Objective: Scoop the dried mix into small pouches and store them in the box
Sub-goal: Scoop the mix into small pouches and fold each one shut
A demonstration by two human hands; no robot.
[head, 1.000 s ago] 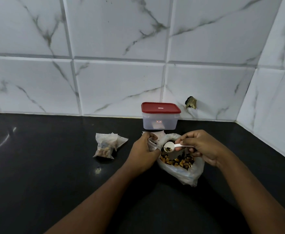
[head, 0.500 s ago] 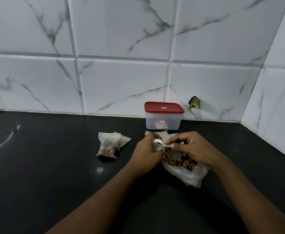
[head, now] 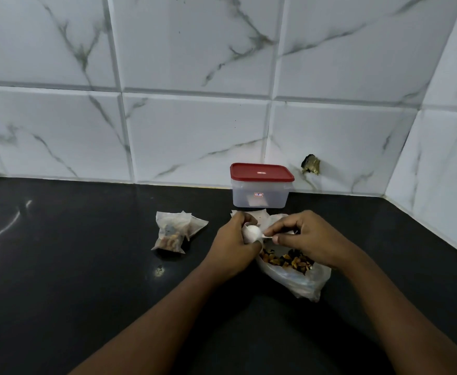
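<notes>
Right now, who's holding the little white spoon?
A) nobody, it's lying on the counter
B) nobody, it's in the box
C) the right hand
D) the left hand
C: the right hand pinches the white spoon by its handle, with its bowl at the small pouch that the left hand grips.

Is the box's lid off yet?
No, the red lid sits closed, flat on top of the box.
</notes>
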